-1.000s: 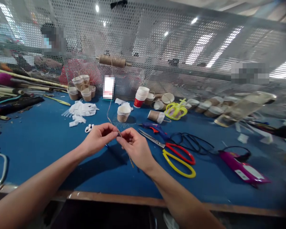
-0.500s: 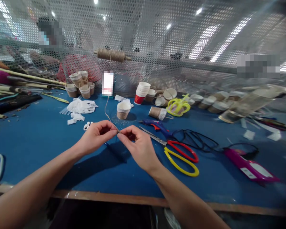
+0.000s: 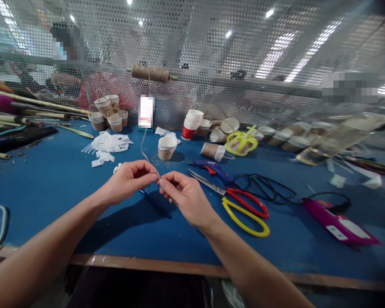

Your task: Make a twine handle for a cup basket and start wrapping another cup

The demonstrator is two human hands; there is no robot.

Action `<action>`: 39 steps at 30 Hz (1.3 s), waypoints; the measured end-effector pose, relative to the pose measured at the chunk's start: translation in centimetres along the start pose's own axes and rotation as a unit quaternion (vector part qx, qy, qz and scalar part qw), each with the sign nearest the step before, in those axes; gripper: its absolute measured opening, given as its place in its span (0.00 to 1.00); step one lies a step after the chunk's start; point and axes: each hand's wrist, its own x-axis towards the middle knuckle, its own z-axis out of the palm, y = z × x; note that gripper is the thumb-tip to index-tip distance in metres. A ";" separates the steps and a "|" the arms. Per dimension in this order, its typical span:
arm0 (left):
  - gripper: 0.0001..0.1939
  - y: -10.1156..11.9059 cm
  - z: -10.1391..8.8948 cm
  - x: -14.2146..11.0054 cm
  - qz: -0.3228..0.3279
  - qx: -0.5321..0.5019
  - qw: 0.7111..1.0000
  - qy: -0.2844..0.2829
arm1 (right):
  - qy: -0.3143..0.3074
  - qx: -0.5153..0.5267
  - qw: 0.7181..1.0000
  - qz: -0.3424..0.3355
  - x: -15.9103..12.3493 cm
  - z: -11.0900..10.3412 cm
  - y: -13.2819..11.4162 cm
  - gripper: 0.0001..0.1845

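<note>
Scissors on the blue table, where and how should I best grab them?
Probably by the yellow handle and red handle, from the near side with your right hand. The scissors lie flat, handles nearer you, blades pointing away leftward; the blue glue gun lies just beyond, so the near side seems easier.

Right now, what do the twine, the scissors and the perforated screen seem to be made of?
Twine: probably jute, matt; brown, rough-looking strand.
Scissors: likely polished steel blades, metallic sheen; handles probably plastic, smooth, evenly coloured red and yellow.
Screen: likely metal, dull grey, regularly punched holes.
</note>
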 end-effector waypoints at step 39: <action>0.07 -0.2 0.4 0.1 -0.006 0.039 0.999 0.023 | 0.012 -0.057 0.998 -0.003 0.0 0.2 -0.2 0.08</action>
